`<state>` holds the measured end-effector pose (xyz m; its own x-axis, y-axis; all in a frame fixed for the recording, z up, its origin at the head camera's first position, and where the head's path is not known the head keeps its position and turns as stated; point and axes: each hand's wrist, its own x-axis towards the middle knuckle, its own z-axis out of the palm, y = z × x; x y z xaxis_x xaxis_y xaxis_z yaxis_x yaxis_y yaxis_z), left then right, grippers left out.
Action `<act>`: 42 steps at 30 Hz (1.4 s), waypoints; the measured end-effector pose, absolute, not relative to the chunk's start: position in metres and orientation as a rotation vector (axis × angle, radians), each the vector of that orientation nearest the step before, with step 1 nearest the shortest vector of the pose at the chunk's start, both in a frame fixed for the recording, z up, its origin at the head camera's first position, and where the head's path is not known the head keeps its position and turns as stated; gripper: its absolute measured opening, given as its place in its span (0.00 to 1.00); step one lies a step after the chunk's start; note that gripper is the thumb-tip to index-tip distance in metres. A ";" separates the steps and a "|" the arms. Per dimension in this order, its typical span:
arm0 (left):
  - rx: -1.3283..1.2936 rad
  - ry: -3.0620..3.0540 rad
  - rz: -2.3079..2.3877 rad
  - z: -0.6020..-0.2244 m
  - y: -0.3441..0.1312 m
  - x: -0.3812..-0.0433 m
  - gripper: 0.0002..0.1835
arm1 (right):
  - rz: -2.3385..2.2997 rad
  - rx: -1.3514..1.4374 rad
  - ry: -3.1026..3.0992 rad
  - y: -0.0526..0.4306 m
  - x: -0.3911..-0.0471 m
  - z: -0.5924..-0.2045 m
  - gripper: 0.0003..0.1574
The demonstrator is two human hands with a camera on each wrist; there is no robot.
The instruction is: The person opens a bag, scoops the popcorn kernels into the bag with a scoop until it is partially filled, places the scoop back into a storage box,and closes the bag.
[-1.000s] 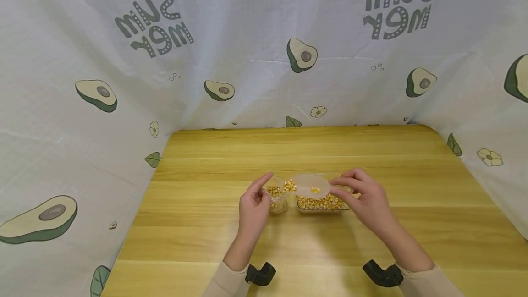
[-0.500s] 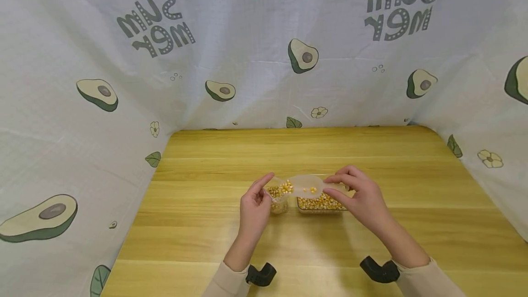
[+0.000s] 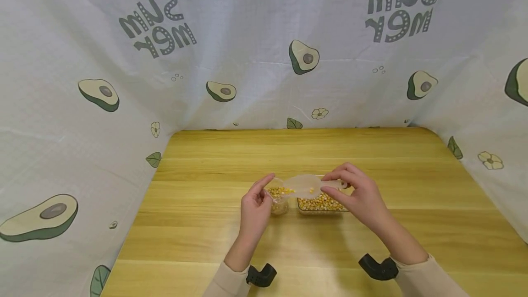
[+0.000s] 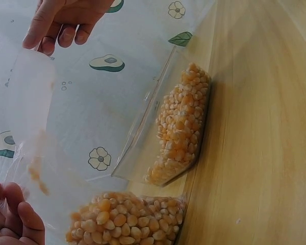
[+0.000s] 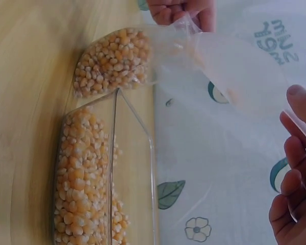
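Observation:
My right hand point(image 3: 358, 190) pinches the handle of a translucent white scoop point(image 3: 304, 185), whose tip reaches into the mouth of a clear plastic bag point(image 5: 166, 51). A few corn kernels lie on the scoop. My left hand point(image 3: 256, 203) grips the bag's rim with thumb and fingers and keeps the mouth spread. Corn kernels point(image 4: 125, 219) fill the bottom of the bag, which stands on the table. Just right of the bag is a clear rectangular container point(image 5: 115, 148) holding more corn kernels point(image 4: 181, 122), partly under the scoop in the head view.
The wooden table point(image 3: 214, 159) extends around the bag and container. A white curtain point(image 3: 255, 68) printed with avocados hangs behind it and along both sides. A black wrist mount point(image 3: 261, 275) sits on the left wrist, and another black mount point(image 3: 378, 267) on the right.
My right hand has moved left with the scoop, bringing its tip farther over the bag's mouth. Kernels at the tip have slid off into the bag. My left hand stays nearly still.

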<state>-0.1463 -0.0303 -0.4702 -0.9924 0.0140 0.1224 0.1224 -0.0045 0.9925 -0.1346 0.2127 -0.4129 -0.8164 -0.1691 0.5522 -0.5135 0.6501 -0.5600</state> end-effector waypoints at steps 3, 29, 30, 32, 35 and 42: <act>-0.145 -2.165 -2.176 -0.470 -0.030 -0.146 0.28 | 1.038 0.529 -2.410 0.212 -0.134 -0.412 0.18; -0.139 -2.158 -2.162 -0.466 -0.029 -0.145 0.29 | 1.183 0.495 -2.340 0.213 -0.131 -0.414 0.19; -0.142 -2.156 -2.163 -0.466 -0.029 -0.145 0.28 | 1.181 0.490 -2.340 0.213 -0.130 -0.414 0.19; -0.147 -2.153 -2.167 -0.466 -0.029 -0.145 0.29 | 1.179 0.482 -2.337 0.214 -0.130 -0.415 0.19; -0.153 -2.156 -2.169 -0.466 -0.029 -0.144 0.29 | 1.202 0.469 -2.314 0.216 -0.128 -0.417 0.18; -0.159 -2.161 -2.174 -0.466 -0.030 -0.142 0.28 | 1.243 0.417 -2.281 0.226 -0.122 -0.426 0.17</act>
<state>-0.1421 -0.0304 -0.4664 -0.9920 0.0222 0.1241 0.1239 -0.0072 0.9923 -0.1218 0.2260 -0.4264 -0.8255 -0.0263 0.5638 -0.4879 0.5354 -0.6894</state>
